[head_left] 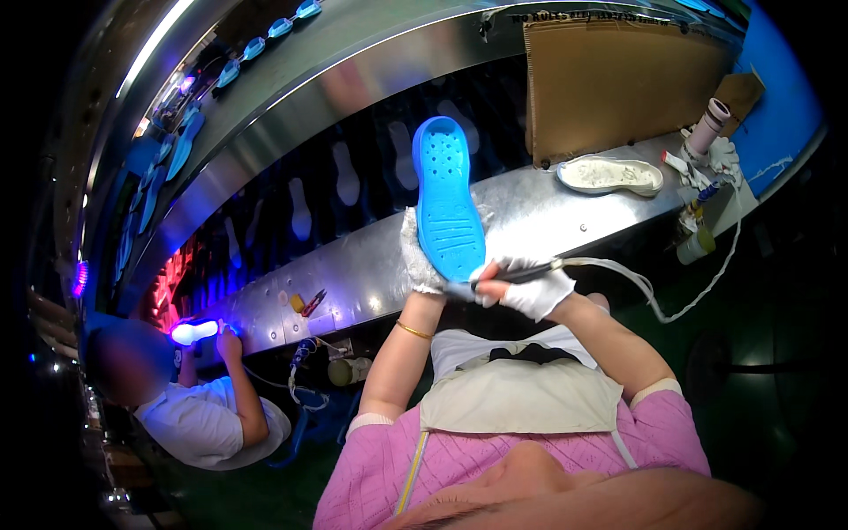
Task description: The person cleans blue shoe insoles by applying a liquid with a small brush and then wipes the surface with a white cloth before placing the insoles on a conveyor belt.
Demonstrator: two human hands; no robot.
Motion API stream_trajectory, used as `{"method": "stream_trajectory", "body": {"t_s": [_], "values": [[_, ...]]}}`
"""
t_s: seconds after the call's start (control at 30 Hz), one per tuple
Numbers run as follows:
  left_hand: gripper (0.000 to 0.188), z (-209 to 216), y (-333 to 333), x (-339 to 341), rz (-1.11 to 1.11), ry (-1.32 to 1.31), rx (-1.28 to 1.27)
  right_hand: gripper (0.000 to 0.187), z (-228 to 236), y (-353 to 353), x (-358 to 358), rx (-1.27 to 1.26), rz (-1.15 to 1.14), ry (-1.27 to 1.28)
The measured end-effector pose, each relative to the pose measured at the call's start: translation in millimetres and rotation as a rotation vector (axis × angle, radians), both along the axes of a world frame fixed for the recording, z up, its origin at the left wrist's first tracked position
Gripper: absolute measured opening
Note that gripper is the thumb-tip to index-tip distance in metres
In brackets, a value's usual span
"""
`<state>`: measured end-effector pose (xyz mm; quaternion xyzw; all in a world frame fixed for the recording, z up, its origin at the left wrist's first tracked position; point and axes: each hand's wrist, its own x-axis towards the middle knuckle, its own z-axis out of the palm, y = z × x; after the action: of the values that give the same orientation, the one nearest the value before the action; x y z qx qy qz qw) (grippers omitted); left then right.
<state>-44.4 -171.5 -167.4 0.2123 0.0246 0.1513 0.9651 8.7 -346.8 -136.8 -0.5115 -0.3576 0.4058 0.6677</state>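
Note:
A bright blue shoe sole (449, 208), with small holes at its far end and grooves nearer me, is held up over the bench edge. My left hand (415, 256), in a whitish glove, is closed around its left side and underside; some of its fingers are hidden behind the sole. My right hand (543, 291), in a white glove with bare fingertips, grips a dark-handled brush (528, 273). The brush tip is at the near end of the sole, beside my left wrist; whether it touches the sole is unclear. A white hose (638, 284) runs from the handle to the right.
On the metal bench (521, 216) lies a white sole-shaped piece (609, 177). A cardboard sheet (618, 97) stands behind it. A pink bottle (707, 129) is at the right end. To my left, a co-worker (203, 415) handles a brightly lit sole (194, 332). Pliers (314, 303) rest between us.

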Motion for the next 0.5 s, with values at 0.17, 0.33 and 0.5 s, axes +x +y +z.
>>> {"method": "stream_trajectory", "body": {"t_s": [0.17,0.33,0.5], "values": [[0.062,-15.3,-4.1,1.2,0.127,0.041,0.035,0.019,15.2,16.4,8.1,0.364,-0.400,-0.865],[0.064,3.8,-14.9,-6.7,-0.099,-0.078,-0.149,0.019,22.5,13.2,-11.3,0.384,-0.158,-0.722],[0.049,-12.1,-12.5,-4.5,0.115,0.093,-0.074,0.018,29.4,23.2,23.0,0.398,-0.588,-0.889]]}}
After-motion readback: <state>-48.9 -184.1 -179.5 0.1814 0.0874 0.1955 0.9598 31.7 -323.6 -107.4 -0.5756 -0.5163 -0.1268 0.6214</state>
